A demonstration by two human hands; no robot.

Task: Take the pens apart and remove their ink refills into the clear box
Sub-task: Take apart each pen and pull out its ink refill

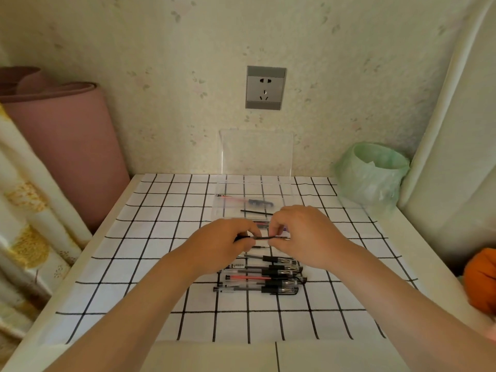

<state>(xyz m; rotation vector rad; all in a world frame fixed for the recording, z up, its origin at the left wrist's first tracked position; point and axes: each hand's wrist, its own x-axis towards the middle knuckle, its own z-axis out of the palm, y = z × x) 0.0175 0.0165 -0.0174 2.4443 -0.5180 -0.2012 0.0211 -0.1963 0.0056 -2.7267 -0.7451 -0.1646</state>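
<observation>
At the middle of the checked cloth [161, 264], two hands meet over a single pen [264, 238], held level, pointing from 9 to 3 o'clock. The left hand [228, 242] has its fingers curled round the pen's left end. The right hand [303, 232] pinches the right end between thumb and bent fingertips.

At 12 o'clock from the hands lies the clear box [216, 208], just beyond the knuckles, with its lid [256, 151] standing open against the wall. Three things show plainly inside it: a reddish slim piece [233, 199], a black piece [260, 202] in line with it at its right end, and one thin black refill [256, 212] nearer the hands. Its near edge is hidden by the hands, so the full count there cannot be told.

At 6 o'clock from the hands a pile of pens [263, 284] lies side by side. At least five are visible, most with black grips and one showing red ink [249, 277]; the far ones are partly covered by the wrists.

At 2 o'clock stands one bin [373, 178] lined with a pale green bag, something pale inside. At 10 o'clock leans one rolled pink mat [67, 146]. Above the box, one wall socket [265, 88]. At 3 o'clock sits an orange thing [480, 280], cut by the frame edge.
</observation>
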